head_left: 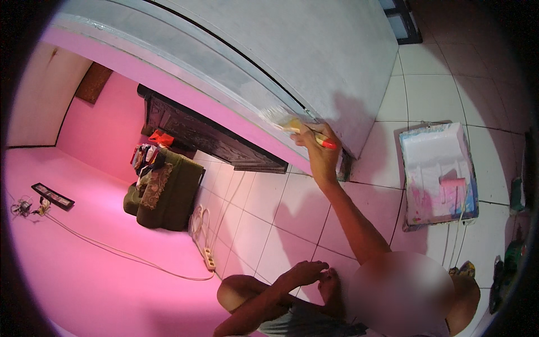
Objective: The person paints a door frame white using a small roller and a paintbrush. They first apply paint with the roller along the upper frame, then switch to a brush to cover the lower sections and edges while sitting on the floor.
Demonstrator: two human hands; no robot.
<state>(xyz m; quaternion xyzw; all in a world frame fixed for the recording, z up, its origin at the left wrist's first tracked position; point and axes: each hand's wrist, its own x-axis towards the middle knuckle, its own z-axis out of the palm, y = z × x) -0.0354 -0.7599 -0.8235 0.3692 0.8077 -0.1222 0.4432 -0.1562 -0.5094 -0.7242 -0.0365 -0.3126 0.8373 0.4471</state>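
Note:
My right hand is closed around the handle of a paintbrush, which has a yellowish ferrule area and a red handle end. Its pale bristles touch the grey-white door frame, beside a pink painted strip. My left hand hangs loosely over my bent leg near my bare foot, fingers stretched out and holding nothing. To the right on the floor lies a paint tray with white and pink paint; a small paint roller with a pink sleeve rests in it.
White floor tiles surround me. Through the doorway stand a green armchair piled with clothes and a dark carved wooden panel. A power strip with a coiled cord lies by the pink wall. Dark objects sit at the right edge.

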